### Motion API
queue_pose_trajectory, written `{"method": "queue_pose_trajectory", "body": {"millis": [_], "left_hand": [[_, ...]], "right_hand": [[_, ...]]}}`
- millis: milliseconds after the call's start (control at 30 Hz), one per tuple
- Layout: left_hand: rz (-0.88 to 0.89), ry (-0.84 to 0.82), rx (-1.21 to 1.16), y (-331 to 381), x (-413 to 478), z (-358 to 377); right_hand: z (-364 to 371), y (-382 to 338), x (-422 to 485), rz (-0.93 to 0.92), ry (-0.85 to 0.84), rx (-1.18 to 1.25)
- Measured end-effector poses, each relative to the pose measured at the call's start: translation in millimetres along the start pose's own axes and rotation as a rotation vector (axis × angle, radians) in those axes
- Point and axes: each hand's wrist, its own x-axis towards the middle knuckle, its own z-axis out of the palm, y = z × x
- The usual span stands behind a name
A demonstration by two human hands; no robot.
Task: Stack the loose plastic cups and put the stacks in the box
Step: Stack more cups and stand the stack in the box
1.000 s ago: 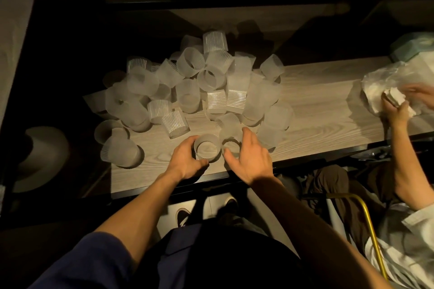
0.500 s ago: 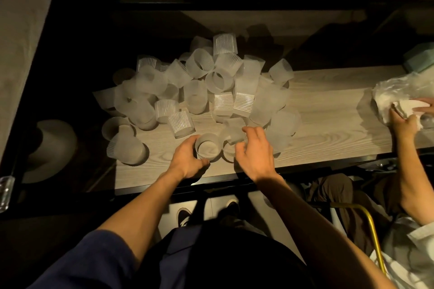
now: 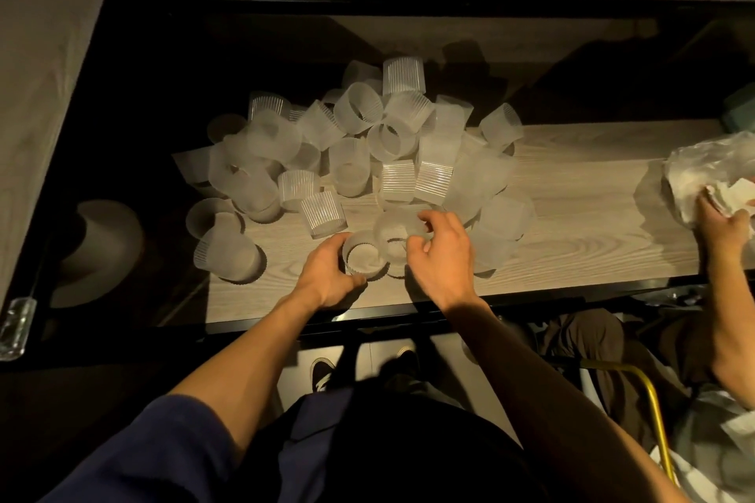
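Observation:
A big pile of frosted, ribbed plastic cups [image 3: 392, 159] lies loose on the wooden table [image 3: 580, 208], some upright, some tipped over. Near the table's front edge my left hand [image 3: 327, 278] curls round an upright cup [image 3: 363, 261] with its mouth facing up. Just to the right, my right hand [image 3: 441, 257] pinches a second cup [image 3: 398, 233], tilted and raised beside the first one. No box is in view.
Another person's hand [image 3: 723, 225] handles white paper and a clear plastic bag [image 3: 711, 167] at the table's right end. A chair with a yellow frame [image 3: 653, 408] stands below right. The dark glass surround [image 3: 135, 127] borders the table on the left and back.
My right hand has picked a cup out of the pile's front and lifted it beside the cup in my left hand. My left hand stays where it was.

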Motion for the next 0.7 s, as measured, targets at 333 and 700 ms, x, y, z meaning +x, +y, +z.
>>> {"method": "queue_pose_trajectory", "body": {"millis": [333, 700], "left_hand": [[0.031, -0.017, -0.014, 1.7, -1.5, -1.4], [0.037, -0.037, 0.042, -2.2, -2.8, -0.1]], "right_hand": [[25.0, -10.7, 1.5, -0.136, -0.311, -0.083], [30.5, -17.4, 6.6, -0.118, -0.265, -0.331]]}}
